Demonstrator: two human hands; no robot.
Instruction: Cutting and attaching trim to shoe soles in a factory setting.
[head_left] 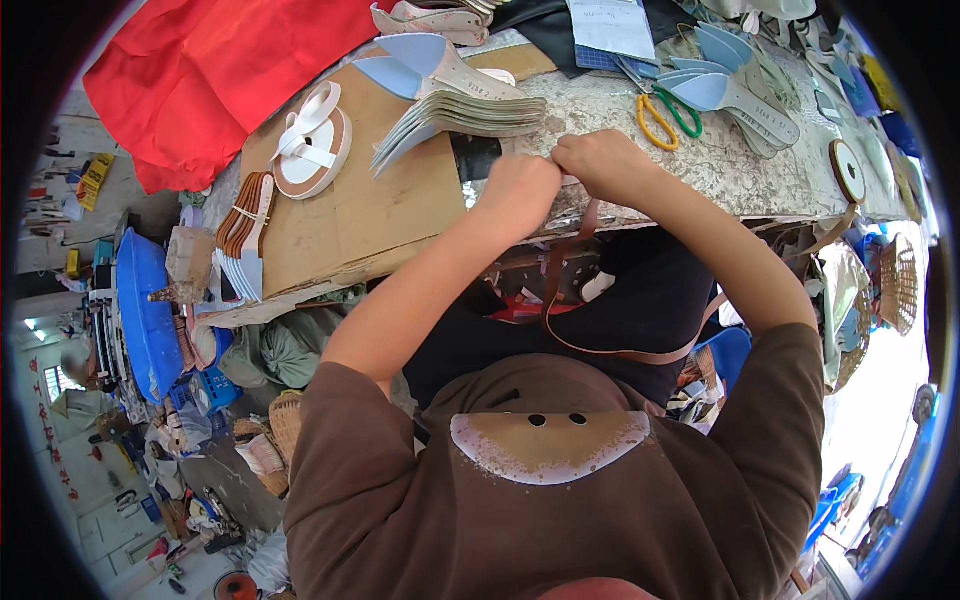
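Your left hand (518, 192) and right hand (598, 160) both pinch 1 brown strap (556, 290) at the bench (700, 165) edge, with its long loop hanging unworked and stacked insoles (465, 110) untouched.

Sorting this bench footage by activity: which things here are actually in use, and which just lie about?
In use:
left hand
right hand
brown strap, pinched by both hands

Lying about:
scissors
fanned insoles
tape roll
red cloth
blue basin

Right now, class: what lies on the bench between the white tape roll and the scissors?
In the head view, a fanned stack of insoles lies between the tape roll and scissors.
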